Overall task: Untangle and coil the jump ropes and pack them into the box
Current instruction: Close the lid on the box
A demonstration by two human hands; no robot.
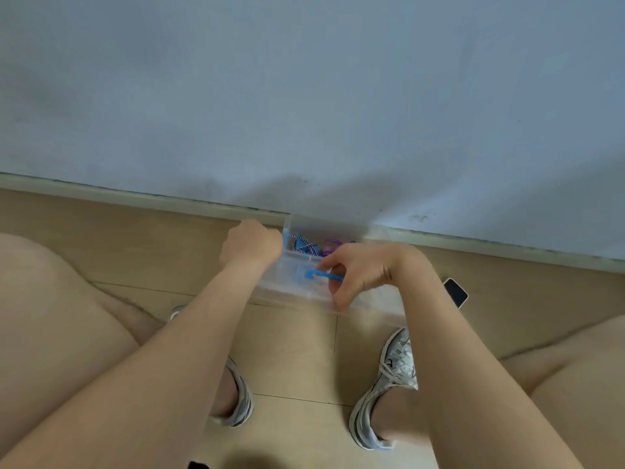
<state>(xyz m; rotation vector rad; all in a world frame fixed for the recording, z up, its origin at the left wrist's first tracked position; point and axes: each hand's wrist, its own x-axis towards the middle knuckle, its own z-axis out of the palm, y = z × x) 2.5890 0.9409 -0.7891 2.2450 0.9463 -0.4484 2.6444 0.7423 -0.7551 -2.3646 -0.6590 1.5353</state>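
- Head view: a person is squatting over a beige tiled floor (291, 350), both bare forearms reaching forward toward a pale blue-grey wall (304, 96).
- A clear rectangular plastic box (297, 289) is sitting on the floor, its far end close to the baseboard (135, 198) of the wall.
- Inside the far part of the box, a blue-and-white braided jump rope (304, 245) is lying next to a purple jump rope (329, 247); both are resting within the box walls. Whether they are neatly coiled cannot be told, as the area is small and blurred.
- The left hand (252, 243) is clenching into a fist at the left far corner of the box, appearing to touch its rim; whether it is gripping anything cannot be told.
- The right hand (358, 272) is hovering over the near part of the box, its thumb and fingers pinching a thin blue curved plastic piece (321, 275). Whether this piece is a box latch or a part of a rope cannot be told.
- A dark flat phone with a white edge (455, 292) is lying on the floor just right of the right wrist, apart from the box.
- Two grey-and-white mesh sneakers (389, 384) are standing flat on the tiles near the box, one under each forearm.
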